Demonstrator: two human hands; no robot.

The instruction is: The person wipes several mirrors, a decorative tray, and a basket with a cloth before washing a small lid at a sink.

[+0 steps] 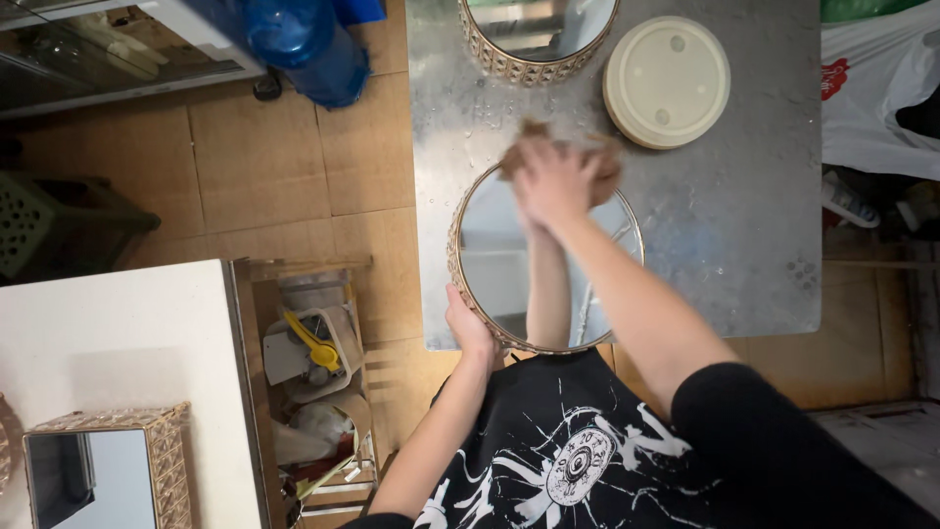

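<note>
A round mirror tray (490, 264) with a gold beaded rim lies flat on the grey metal table (744, 225), at its near edge, and serves as the landmark here. The right hand (550, 181) is closed on a brown cloth (597, 162) and presses it to the far edge of the tray's glass; hand and cloth are blurred, so the grip itself is hard to read in detail. The left hand (468, 328) clasps the tray's near-left rim and steadies it. The glass looks mostly clean and reflects the arm clearly — I judge the wiping well along, though streaks cannot be ruled out where the hand covers it. Beyond the tray a second, similar mirror tray (534, 39) sits at the table's far edge, untouched now, and water drops lie between the two — so that part looks left to do. A cream lid (666, 80) rests far-right of the tray.
</note>
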